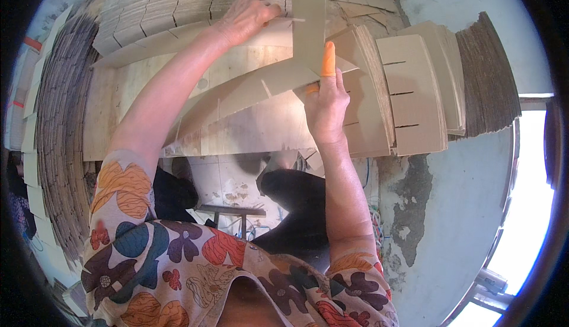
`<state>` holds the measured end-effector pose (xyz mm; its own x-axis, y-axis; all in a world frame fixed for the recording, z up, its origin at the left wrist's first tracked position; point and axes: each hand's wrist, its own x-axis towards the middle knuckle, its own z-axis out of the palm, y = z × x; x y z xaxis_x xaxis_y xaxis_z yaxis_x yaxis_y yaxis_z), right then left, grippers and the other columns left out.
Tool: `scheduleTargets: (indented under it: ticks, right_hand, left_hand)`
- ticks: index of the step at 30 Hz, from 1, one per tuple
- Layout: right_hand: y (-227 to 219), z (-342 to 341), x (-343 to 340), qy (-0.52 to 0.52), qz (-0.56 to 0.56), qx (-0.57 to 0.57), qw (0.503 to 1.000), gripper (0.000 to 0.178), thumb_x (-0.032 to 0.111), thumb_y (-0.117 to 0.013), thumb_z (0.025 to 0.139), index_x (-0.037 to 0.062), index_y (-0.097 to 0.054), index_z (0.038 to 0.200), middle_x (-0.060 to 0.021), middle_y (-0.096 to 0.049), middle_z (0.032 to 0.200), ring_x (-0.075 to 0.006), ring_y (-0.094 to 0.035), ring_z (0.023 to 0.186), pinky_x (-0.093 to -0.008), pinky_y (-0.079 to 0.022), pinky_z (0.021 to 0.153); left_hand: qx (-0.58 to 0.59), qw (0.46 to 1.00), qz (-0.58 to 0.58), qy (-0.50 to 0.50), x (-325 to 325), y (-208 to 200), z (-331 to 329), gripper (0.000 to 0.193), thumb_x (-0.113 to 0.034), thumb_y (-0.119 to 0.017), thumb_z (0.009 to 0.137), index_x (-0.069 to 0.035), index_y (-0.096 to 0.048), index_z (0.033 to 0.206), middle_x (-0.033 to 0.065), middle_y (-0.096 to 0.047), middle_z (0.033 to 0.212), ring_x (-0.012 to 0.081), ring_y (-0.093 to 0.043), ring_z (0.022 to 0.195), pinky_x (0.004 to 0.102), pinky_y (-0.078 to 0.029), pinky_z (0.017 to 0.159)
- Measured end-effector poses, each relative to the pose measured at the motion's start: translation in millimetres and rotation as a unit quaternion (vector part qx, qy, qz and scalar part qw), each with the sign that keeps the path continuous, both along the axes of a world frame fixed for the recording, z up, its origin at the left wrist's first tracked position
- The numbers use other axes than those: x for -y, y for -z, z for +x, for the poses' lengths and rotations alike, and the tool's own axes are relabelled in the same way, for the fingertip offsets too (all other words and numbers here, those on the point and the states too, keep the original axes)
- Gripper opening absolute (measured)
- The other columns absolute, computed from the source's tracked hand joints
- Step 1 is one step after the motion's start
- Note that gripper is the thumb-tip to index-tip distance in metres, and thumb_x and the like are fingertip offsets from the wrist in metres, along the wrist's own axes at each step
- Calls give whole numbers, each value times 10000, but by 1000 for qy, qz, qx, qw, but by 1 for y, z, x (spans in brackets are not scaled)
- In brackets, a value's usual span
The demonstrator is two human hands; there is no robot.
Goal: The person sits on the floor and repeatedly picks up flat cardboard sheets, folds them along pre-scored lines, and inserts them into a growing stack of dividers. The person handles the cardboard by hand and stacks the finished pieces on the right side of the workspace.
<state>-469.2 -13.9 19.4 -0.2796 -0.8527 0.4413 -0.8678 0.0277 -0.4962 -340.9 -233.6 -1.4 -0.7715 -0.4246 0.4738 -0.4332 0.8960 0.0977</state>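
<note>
My left hand (pixel 252 18) reaches forward with its fingers closed at the top edge of a long notched cardboard strip (pixel 178 35), which stands in front of a stack of such strips. My right hand (pixel 328 103), with orange covers on the thumb and a finger, grips cardboard where two strips cross. One of these, an upright-looking cardboard strip (pixel 309 13), runs away from me. The other, a slotted cardboard strip (pixel 237 95), slants down to the left over the table. The fingers under the cardboard are partly hidden.
A light wooden table (pixel 127 99) lies before me. Stacked cardboard strips (pixel 160 1) line its back. Slotted cardboard pieces (pixel 411 93) lean in bundles at the right, by a darker stack (pixel 489 75). A tall cardboard stack (pixel 62 131) stands left. Below is a metal-framed stool (pixel 231 211).
</note>
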Motion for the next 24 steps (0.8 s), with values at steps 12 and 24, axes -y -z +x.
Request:
scheduleTargets:
  ticks: [12,24]
  right_hand:
    - [12,-7,0,13,72,-51,996,783,-54,-562,772,87,-238,1471,-175,-553,955,-366,-604,752,-433,-527,634]
    - [17,9,-23,21,54,-50,997,783,-69,-549,741,63,-264,1459,-186,-557,958,-344,-604,667,-404,-533,553]
  left_hand:
    - [-91,993,33,71,-41,-26,1,121,-19,-615,762,-69,-534,836,82,-557,688,244,-582,704,374,-491,585]
    - [83,974,187,-96,6,-56,7,541,-285,-813,686,24,-542,1038,170,-607,940,311,-575,949,393,-482,785]
